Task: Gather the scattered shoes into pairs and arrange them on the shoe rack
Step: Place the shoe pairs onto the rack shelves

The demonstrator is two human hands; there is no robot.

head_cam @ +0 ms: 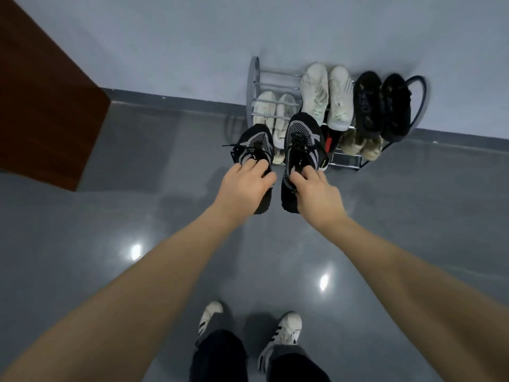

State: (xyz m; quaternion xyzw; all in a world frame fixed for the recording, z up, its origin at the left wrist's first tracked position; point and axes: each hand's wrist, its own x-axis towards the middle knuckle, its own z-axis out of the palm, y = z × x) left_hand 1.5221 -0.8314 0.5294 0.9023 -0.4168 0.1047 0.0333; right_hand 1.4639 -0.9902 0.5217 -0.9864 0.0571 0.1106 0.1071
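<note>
Both arms out: left hand (245, 186) clutches one black-and-grey sneaker (254, 150) at its collar, right hand (316, 194) clutches its mate (301, 142) the same way, toes pointing beyond the fingers toward the shoe rack (254, 78).

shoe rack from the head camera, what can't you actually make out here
- Lower tiers of the shoe rack: covered by the top-tier shoes and the black knit sneakers.
- Red-and-black shoe: mostly hidden.
- Left hand and right hand cover the sneakers' heels.
</note>
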